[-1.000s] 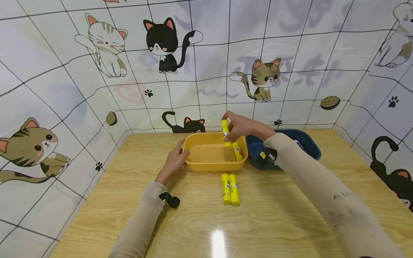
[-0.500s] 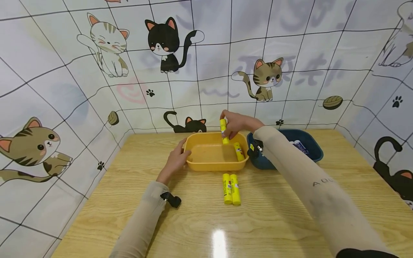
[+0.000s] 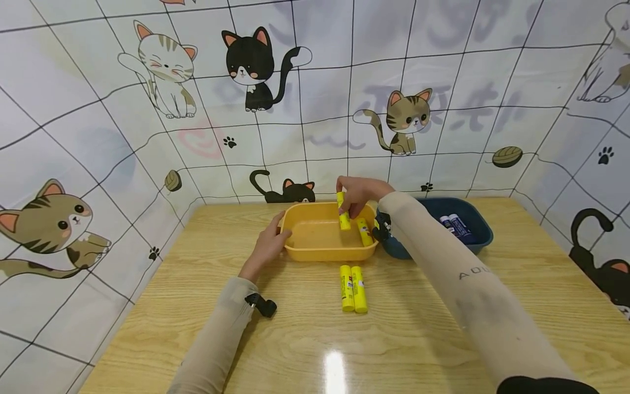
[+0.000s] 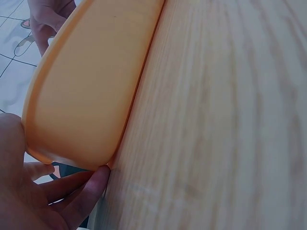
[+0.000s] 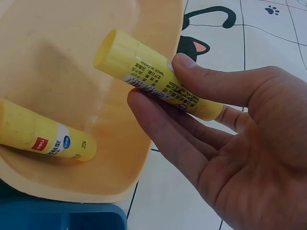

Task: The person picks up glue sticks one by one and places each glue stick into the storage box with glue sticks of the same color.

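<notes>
My right hand [image 3: 361, 194] pinches a yellow glue stick [image 5: 148, 72] between thumb and fingers. It hangs tilted over the right part of the yellow plastic tray [image 3: 315, 253]. A second glue stick [image 5: 45, 132] lies inside that tray along its right end. My left hand [image 3: 268, 241] holds the tray's left end; in the left wrist view its thumb is at the rim and its fingertips [image 4: 98, 179] touch low on the outer wall. In front of the tray, on the table, two more yellow glue sticks, the left one [image 3: 346, 288] and the right one [image 3: 359, 290], lie side by side.
A dark blue tray [image 3: 484, 235] stands right of the yellow one, partly behind my right sleeve. White-and-purple tubes [image 3: 458, 225] lie in it. The wooden table [image 3: 295, 339] meets a cat-patterned backdrop [image 3: 325, 98] just behind the trays.
My right hand has lowered the glue stick further into the yellow tray. The right forearm has shifted left, showing more of the tubes in the blue tray. My left hand stays put.
</notes>
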{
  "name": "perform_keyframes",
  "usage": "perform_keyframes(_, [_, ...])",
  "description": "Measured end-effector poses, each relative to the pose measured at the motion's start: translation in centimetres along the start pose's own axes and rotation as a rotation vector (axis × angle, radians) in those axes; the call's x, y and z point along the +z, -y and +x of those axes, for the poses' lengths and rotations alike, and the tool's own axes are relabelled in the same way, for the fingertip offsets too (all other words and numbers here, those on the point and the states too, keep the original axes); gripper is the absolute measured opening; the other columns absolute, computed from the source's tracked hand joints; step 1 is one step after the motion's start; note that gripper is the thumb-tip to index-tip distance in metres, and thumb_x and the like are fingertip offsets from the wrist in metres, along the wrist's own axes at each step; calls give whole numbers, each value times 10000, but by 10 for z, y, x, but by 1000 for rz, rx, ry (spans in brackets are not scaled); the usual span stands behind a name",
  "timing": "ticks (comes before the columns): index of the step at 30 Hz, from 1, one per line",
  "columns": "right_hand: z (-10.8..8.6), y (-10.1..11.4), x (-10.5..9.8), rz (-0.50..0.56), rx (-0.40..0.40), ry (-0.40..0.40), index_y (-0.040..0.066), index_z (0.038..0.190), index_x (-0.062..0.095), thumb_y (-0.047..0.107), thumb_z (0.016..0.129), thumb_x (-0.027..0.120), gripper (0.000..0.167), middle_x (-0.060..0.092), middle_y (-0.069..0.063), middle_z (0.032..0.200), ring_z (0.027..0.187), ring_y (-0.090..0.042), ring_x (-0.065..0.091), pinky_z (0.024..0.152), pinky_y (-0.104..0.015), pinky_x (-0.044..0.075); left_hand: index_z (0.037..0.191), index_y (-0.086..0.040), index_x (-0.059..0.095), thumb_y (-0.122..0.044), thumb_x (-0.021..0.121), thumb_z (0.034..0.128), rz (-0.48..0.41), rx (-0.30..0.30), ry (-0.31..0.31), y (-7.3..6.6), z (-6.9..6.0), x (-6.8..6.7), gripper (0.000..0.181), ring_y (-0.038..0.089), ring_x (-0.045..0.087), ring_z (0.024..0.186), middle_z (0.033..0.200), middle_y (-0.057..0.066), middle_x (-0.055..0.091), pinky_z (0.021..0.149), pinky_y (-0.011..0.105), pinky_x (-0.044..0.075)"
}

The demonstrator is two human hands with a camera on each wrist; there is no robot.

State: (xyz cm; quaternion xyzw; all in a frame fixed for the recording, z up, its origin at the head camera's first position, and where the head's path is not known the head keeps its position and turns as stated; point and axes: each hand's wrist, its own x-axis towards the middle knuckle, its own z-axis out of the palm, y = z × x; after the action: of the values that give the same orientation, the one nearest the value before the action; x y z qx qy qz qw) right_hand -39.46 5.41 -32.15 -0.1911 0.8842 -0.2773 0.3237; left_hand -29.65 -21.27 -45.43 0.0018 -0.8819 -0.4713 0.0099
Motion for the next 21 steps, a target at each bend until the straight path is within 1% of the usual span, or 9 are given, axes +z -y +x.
perform_keyframes(4, [2,-4,4,-20,35,31,75,1390,340,75,978,692,542,625,-196,1169,948,-301,733,917,-394,607,1650,-253,270,-297,505,1031,-4,9,3,0,-1,1,664,303,700,1116,1379,204,649,901,411,586])
perform_keyframes(10, [4,-12,11,-43,74,86,45,1506,289,47,976,686,662,572,-225,1284,959,-277,734,956,-386,591,1648,-260,271,-285,511,1031,-22,3,2,0,-2,1,663,299,708,1096,1374,205,649,864,390,603])
perform_keyframes(17, [15,-20,18,-44,108,87,37,1511,307,25,956,704,682,538,-233,1330,920,-253,735,921,-369,604,1646,-257,278,-296,510,1025,-12,-3,-2,-1,-1,1,664,289,702,1096,1365,191,657,854,368,593])
perform_keyframes(21, [19,-22,22,-79,101,76,29,1484,334,34,947,719,661,547,-226,1318,920,-256,738,886,-352,613,1648,-257,276,-294,509,1028,-17,-4,0,-1,-1,1,663,293,704,1092,1372,191,653,844,367,595])
